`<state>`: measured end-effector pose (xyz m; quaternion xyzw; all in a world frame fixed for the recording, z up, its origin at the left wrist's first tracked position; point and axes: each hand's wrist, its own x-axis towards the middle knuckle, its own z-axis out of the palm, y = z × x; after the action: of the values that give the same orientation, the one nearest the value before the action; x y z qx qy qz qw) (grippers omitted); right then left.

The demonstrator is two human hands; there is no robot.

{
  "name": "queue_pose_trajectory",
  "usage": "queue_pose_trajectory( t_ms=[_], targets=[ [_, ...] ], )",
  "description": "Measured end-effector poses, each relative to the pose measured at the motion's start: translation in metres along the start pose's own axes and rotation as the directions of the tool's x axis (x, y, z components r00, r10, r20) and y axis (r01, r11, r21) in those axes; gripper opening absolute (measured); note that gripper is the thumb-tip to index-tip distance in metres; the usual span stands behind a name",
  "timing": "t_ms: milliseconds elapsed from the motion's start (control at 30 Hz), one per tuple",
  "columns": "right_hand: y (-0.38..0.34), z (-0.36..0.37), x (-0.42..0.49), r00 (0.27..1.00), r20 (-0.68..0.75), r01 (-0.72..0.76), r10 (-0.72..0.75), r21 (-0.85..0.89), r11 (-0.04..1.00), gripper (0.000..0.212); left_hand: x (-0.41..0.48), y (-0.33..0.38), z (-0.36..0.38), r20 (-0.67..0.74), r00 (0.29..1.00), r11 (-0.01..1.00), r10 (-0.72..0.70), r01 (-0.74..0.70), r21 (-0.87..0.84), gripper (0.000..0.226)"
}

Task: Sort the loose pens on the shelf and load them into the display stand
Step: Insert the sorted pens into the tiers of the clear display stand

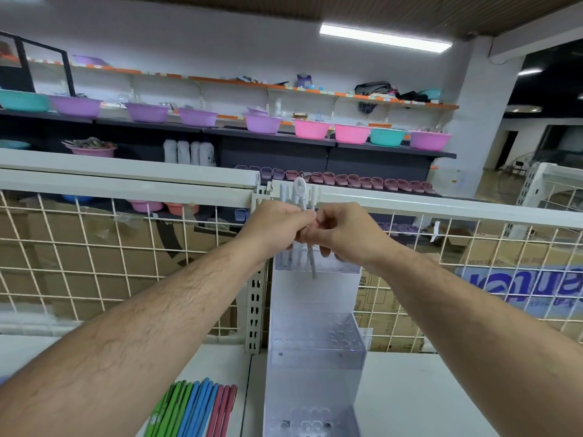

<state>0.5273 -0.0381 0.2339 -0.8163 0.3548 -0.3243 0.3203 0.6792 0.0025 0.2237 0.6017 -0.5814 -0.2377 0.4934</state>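
Both hands crowd the top tier of the clear acrylic tiered display stand: the left hand and right hand meet there around a bunch of white pens, closing off that tier from the near side. Just behind stand the white metal top rail and cream wire mesh panel, blocking passage farther back. The middle and lowest tiers lie open from above. On the white shelf, the right side is bare; near left, a row of green, blue and pink pens occupies the surface.
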Motion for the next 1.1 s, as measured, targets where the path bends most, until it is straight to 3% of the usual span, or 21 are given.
queue_pose_trajectory(
  t_ms=[133,267,433,767,1100],
  targets=[
    [0.004,-0.005,0.001,0.997,-0.081,-0.019,0.014,-0.059,0.998,0.018,-0.003,0.003,0.002,0.025,0.998,0.99,0.049,-0.052,0.134,0.029],
    [0.009,-0.023,0.011,0.965,-0.243,-0.103,0.099,-0.005,0.995,0.012,-0.008,-0.007,-0.005,0.088,0.992,0.906,0.092,-0.12,0.406,0.022],
    [0.01,-0.034,0.03,0.922,-0.368,-0.122,0.125,0.031,0.992,0.006,-0.011,-0.013,-0.006,0.145,0.986,0.811,0.078,-0.148,0.566,0.03],
    [0.018,-0.017,0.048,0.924,-0.373,-0.121,0.084,-0.075,0.99,0.004,-0.009,-0.021,-0.001,0.128,0.987,0.746,0.1,-0.159,0.647,0.03],
    [0.031,-0.005,0.051,0.946,-0.271,-0.218,0.179,-0.12,0.969,0.008,-0.006,-0.024,-0.002,0.125,0.988,0.759,0.094,-0.152,0.633,0.03]
  ],
)
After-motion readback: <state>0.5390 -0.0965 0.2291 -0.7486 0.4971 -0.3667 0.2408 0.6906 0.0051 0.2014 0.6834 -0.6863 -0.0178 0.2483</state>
